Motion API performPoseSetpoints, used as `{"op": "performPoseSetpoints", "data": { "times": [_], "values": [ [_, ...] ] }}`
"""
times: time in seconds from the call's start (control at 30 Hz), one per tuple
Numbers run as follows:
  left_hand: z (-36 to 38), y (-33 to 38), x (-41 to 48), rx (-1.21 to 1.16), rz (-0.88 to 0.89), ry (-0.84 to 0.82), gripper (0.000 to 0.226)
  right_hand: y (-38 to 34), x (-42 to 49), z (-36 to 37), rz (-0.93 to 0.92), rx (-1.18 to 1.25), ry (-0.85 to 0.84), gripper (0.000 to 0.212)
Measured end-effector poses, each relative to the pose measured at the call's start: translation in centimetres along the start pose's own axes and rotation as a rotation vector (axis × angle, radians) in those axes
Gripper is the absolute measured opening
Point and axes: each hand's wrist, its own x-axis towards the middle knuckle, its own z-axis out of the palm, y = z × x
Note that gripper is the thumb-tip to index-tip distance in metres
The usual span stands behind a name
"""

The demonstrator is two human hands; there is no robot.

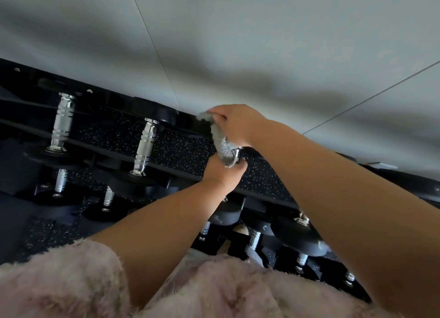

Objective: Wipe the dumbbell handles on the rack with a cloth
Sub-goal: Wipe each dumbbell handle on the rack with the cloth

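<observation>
Diffuse, fairly bright light, no source in view. Broad soft shadows smear across the grey wall (238, 44). Chrome dumbbell handles (63, 120) carry hot glare streaks. The black rack (23, 75) is underexposed, detail crushed. Soft and slightly blurred: cloth (220, 143), pink sleeve (59, 282). Wide-angle lens: wall seams (152, 44) bow, whole frame tilted.

**Both hands on the cloth at the rack's upper tier**

A grey cloth (220, 143) is wrapped round a dumbbell handle (237, 154) on the upper tier of the black rack (23, 75). Only the handle's chrome tip shows. The right hand (234, 125) grips the cloth's far end and the left hand (223, 172) its near end. Two uncovered chrome dumbbells (146, 141) sit further left on the same tier. A pink fuzzy garment (71, 282) fills the bottom edge.
</observation>
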Motion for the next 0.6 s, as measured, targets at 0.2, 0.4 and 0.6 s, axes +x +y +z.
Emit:
{"op": "performPoseSetpoints", "data": {
  "times": [0.2, 0.4, 0.6],
  "values": [
    [0.3, 0.1, 0.8, 0.228, -0.021, -0.048, 0.021, 2.3, -3.1, -1.2, 0.072, -0.093, -0.044, 0.059],
    [-0.7, 0.3, 0.7, 0.29, 0.072, -0.079, 0.029, -1.7, 0.2, 0.2, 0.014, -0.359, -0.011, 0.044],
    [-0.1, 1.4, 0.6, 0.414, 0.079, -0.02, 0.034, -0.8, 0.7, 0.3, 0.165, -0.176, 0.012, 0.058]
  ]
}}
